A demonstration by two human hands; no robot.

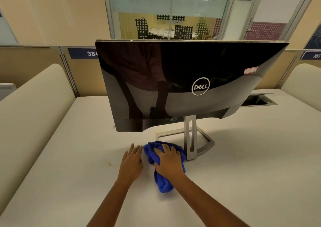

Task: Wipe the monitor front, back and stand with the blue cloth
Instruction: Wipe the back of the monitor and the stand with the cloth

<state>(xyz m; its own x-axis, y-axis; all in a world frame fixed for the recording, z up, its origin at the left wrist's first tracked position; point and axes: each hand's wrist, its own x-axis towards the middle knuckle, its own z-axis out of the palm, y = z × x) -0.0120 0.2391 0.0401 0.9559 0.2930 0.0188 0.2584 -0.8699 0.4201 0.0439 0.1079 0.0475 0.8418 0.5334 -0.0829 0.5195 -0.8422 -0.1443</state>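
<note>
Right hand [169,162] gripped the cloth [164,183] on the desk [69,157], stand [187,140] at its 3 o'clock. Left hand [132,160] lay flat at 9, fingers straight

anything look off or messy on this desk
A small brownish speck marks the white table, left of the left hand. The monitor looks tilted, its left end lower. The desk's cable hatch stands open to its right.

You have open desk [73,166] along the near edge and left side; the monitor [156,67] and stand [190,140] bar the middle.
</note>
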